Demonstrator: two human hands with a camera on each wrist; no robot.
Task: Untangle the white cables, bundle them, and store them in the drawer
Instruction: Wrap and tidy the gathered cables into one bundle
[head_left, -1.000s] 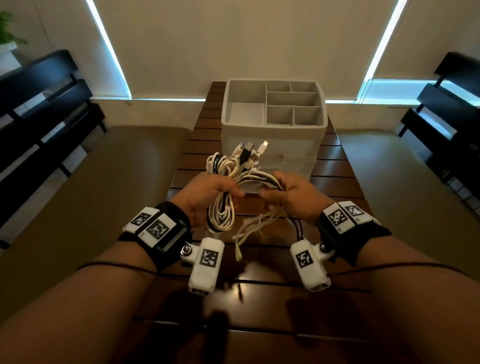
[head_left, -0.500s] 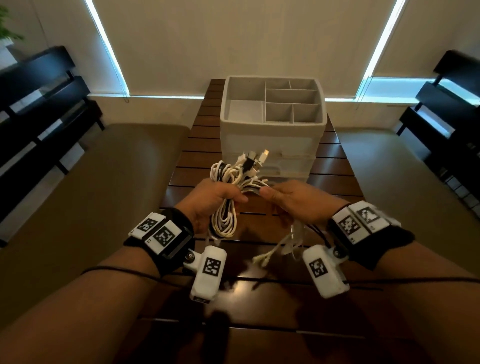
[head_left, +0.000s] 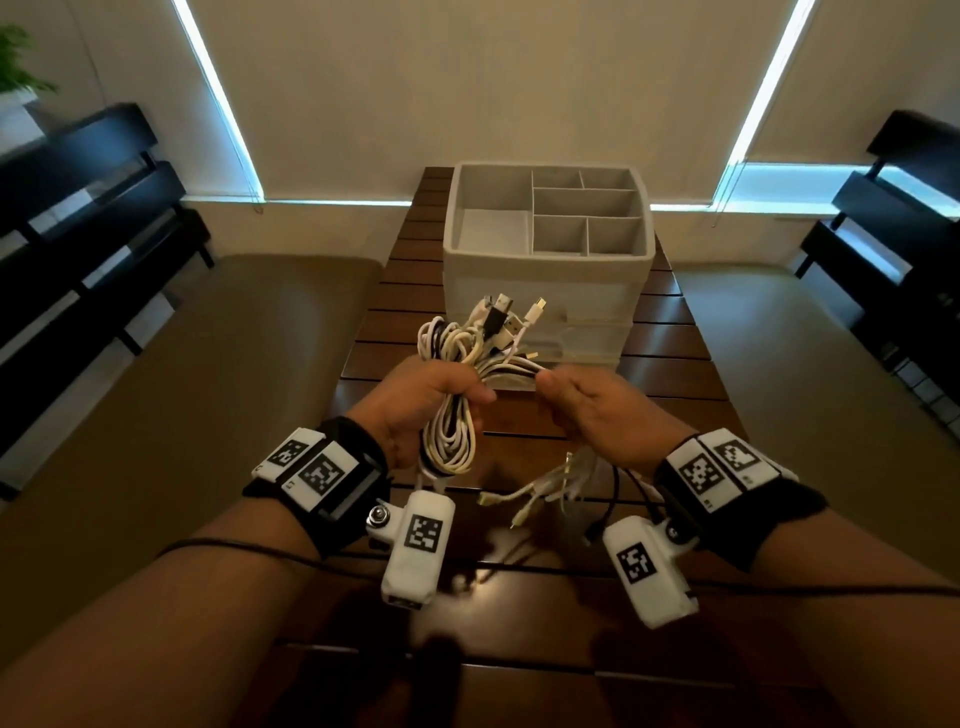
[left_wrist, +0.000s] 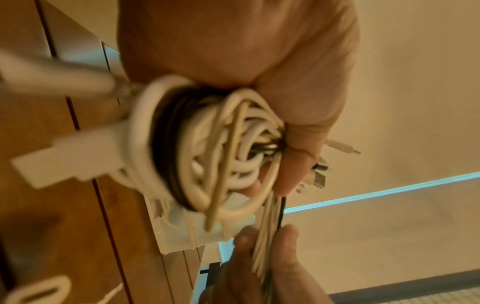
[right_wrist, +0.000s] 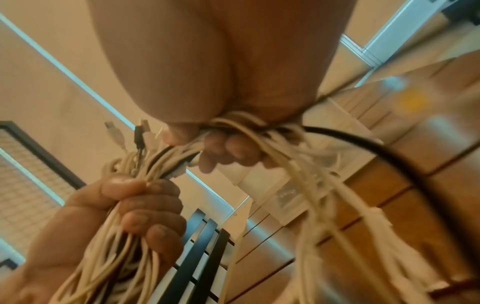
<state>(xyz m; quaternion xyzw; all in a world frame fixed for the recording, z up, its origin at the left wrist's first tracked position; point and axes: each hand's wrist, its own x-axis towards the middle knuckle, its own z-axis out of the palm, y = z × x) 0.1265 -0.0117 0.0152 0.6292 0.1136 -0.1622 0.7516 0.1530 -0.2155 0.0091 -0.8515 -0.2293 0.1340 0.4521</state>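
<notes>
White cables (head_left: 451, 395) held in mid-air above the wooden tabletop (head_left: 670, 364), between both hands, just in front of the drawer unit (head_left: 545, 291). Left hand (head_left: 415, 402): grip clenched around the coiled loops; loops hang below the fist, plug ends (head_left: 506, 312) stick up above it. One dark cable runs among the white ones. Right hand (head_left: 602, 410): thumb and fingers pinch a flat run of strands stretched across from the coil. Loose cable ends (head_left: 540, 488) dangle below the right hand, over the tabletop. Drawer unit: divided open tray (head_left: 550, 218) on top, drawers closed. Wrist views blurred.
</notes>
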